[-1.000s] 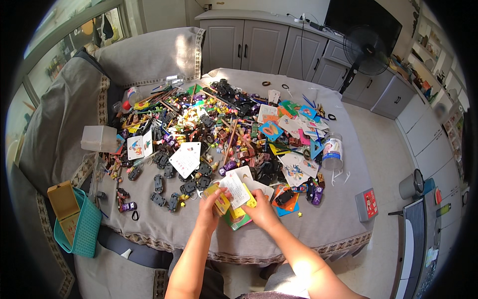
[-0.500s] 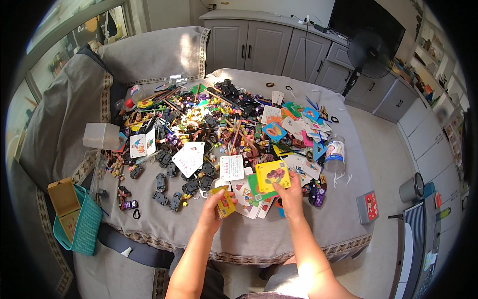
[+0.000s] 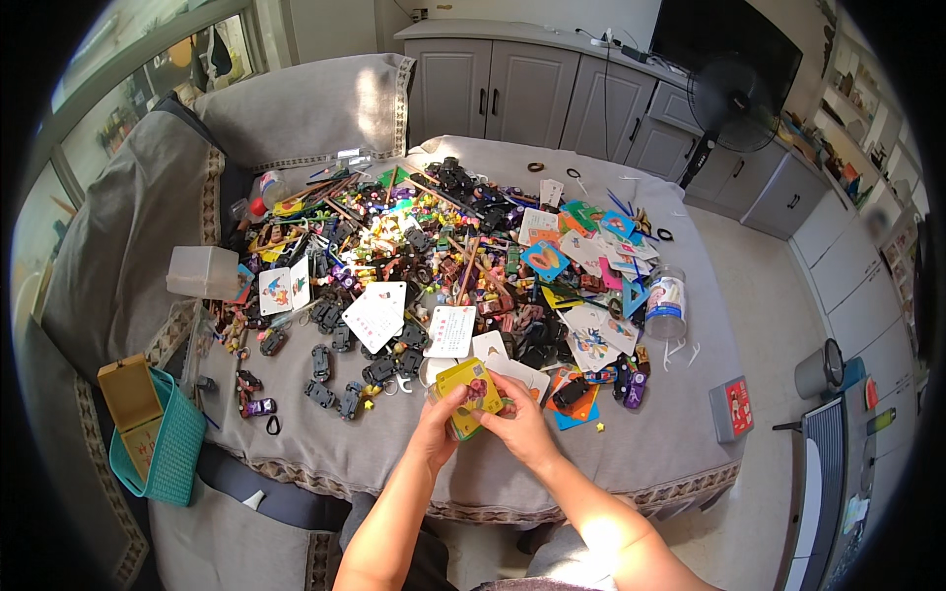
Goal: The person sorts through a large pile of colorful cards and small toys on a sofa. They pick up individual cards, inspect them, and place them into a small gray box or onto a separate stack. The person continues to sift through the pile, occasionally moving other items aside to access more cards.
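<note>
Yellow picture cards (image 3: pixel 471 382), a little stack of them, sit between both hands. The left hand (image 3: pixel 437 426) pinches the left edge, thumb on top, and the right hand (image 3: pixel 520 426) has its fingers closed on the right side. Top picture's maybe grapes, kinda too small to say. White text card (image 3: pixel 451 333) lies just beyond the hands, dark toy car (image 3: pixel 350 400) off left of the left hand, orange card (image 3: pixel 589 405) right of the right.

At 6 o'clock, a yellow card (image 3: pixel 473 382) with reddish-purple motif; grey tablecloth (image 3: pixel 325 448) with brown-and-cream patterned border (image 3: pixel 631 492). At 8, a teal lattice-patterned basket (image 3: pixel 166 465); at 2, a blue card (image 3: pixel 544 261) with orange motif; at 4, a grey box (image 3: pixel 732 408) with red face.
</note>
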Tool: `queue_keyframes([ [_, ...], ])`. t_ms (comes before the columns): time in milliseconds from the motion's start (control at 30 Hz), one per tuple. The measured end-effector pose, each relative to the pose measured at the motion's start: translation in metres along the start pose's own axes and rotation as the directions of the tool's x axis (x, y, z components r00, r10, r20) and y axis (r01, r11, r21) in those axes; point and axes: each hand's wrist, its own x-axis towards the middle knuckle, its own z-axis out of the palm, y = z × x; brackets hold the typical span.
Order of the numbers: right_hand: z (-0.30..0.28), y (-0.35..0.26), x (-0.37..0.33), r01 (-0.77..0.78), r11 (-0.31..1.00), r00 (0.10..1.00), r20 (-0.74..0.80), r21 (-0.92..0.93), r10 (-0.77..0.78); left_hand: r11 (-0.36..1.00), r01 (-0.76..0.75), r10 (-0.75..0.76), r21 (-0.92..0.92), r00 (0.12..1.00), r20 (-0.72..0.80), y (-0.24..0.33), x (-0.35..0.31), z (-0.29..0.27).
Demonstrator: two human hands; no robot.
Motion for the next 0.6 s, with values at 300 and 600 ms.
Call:
queue_keyframes([
  [300,0.0,-0.019,-0.002,0.301,0.783,0.937,0.014,-0.545,-0.35,0.999,0.034,-0.03,-0.034,0.994,0.107,0.01,-0.004,-0.003],
  [600,-0.007,-0.019,0.002,0.53,0.707,0.839,0.409,-0.468,-0.359,0.983,0.155,-0.169,0.097,0.973,0.157,0.005,-0.006,-0.01],
])
